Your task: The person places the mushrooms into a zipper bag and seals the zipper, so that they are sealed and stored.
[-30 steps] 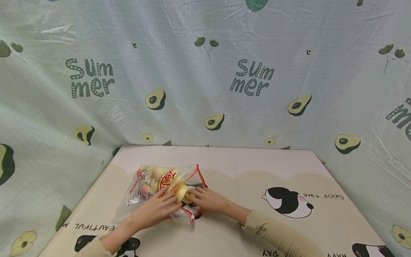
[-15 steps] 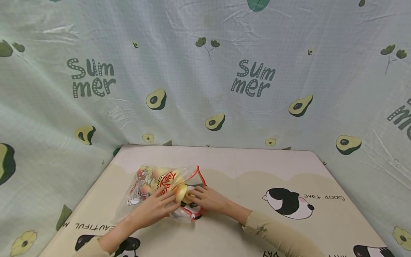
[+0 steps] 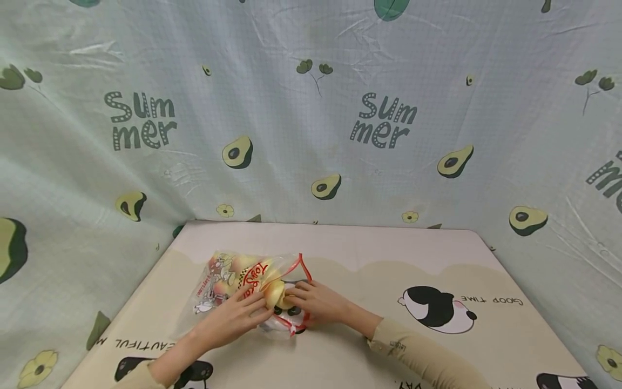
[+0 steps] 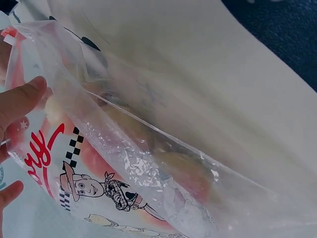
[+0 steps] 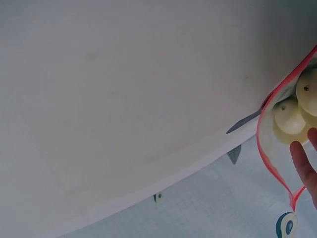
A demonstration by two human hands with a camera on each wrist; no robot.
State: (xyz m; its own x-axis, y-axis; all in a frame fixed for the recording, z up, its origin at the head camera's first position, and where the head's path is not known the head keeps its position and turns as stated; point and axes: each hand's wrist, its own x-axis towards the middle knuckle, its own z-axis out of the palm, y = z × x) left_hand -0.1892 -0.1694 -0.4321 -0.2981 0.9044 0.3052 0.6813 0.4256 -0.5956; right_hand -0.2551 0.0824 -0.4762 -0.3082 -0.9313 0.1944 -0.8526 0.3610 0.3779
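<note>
A clear plastic zip bag [image 3: 204, 294] with cartoon prints and a red zip lies on its side, its mouth open toward the right. Inside are several round yellow fruits with red blush [image 4: 183, 173], their kind unclear through the plastic. My left hand [image 3: 233, 319] grips the bag close to its mouth, thumb on the near side and fingers over the top. At the mouth my right hand [image 3: 316, 302] reaches its fingertips to a yellow fruit [image 3: 274, 294]. In the right wrist view its visible fingers [image 5: 304, 166] look straight, just below two yellow fruits [image 5: 290, 116]; its thumb is hidden.
The tabletop [image 3: 355, 346] has a cream cover with printed cartoon dogs [image 3: 437, 307] and lettering. A pale curtain [image 3: 277, 108] with avocado prints hangs behind the table and along both sides.
Both hands and the bag stay almost in place. The fingers at the bag's mouth shift only slightly, and the head view tilts a little.
</note>
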